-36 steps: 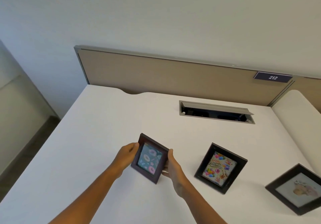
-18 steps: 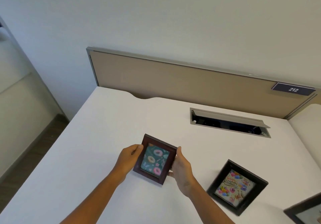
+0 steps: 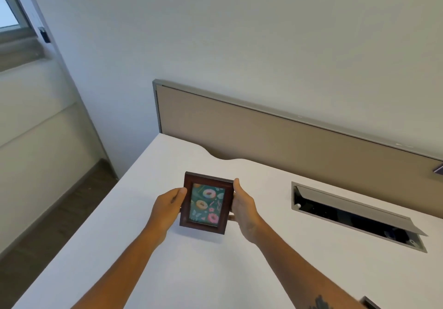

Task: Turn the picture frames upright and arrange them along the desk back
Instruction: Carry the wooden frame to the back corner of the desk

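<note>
The left hand [image 3: 169, 206] grips the left edge of a dark brown picture frame [image 3: 206, 202], thumb on the front rim near the upper corner, the other fingers hidden behind it. The right hand [image 3: 244, 209] clasps the right edge, thumb up along the upper corner and fingertips curling under the lower right side. Between the two hands, a little below the centre of the picture, the frame stands nearly upright in portrait orientation, its top edge tipped slightly away; its picture shows pink and yellow doughnuts on a dark green ground. Whether its bottom edge touches the white surface [image 3: 134, 256] or sits just above it cannot be told.

Both bare forearms run down toward the lower edge of the picture; the right one bears a dark tattoo near the bottom right.

To the right of the frame, a grey cable hatch [image 3: 354, 215] is set into the surface, its flap raised. Behind runs a beige divider panel [image 3: 275, 138] with a grey rim, well apart from the frame. A dark corner of another frame [image 3: 370, 304] peeks in at the bottom right.
</note>
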The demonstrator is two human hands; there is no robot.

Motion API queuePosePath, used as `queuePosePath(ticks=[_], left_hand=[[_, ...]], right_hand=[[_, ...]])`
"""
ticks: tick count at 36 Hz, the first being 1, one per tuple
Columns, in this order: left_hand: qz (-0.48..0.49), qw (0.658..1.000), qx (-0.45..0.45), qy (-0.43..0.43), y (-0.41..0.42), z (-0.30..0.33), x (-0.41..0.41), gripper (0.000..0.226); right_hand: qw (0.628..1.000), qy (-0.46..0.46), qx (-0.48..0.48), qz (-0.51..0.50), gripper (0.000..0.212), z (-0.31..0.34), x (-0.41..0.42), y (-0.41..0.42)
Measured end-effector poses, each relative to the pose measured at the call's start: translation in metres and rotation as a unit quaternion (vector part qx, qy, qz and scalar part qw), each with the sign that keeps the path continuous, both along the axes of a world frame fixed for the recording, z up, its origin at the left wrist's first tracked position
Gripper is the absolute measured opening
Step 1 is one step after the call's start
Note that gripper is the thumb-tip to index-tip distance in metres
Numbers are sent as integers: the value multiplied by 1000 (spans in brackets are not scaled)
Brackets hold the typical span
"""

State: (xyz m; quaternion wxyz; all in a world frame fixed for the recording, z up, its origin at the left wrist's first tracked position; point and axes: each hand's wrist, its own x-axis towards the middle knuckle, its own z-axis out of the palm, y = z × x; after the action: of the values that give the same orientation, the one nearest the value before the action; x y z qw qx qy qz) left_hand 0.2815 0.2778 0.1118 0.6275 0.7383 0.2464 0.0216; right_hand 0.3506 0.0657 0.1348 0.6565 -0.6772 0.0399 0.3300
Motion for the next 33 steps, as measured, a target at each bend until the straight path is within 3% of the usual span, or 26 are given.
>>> queuePosePath(ticks=[8, 13, 17, 25, 33], left_hand=[[63, 998, 12, -8, 59, -9, 55, 20], [96, 995, 12, 3, 102, -19, 90, 41], [119, 993, 21, -11, 134, -25, 119, 34], [142, 989, 24, -14, 181, -45, 163, 23], [156, 987, 23, -4, 203, -58, 184, 40]], right_hand=[[999, 7, -19, 36, 75, 3, 78, 75], [996, 12, -30, 79, 79, -5, 132, 124], [995, 18, -13, 101, 83, -18, 173, 162], [991, 39, 11, 125, 69, -51, 231, 218], [990, 25, 20, 141, 67, -69, 254, 244]])
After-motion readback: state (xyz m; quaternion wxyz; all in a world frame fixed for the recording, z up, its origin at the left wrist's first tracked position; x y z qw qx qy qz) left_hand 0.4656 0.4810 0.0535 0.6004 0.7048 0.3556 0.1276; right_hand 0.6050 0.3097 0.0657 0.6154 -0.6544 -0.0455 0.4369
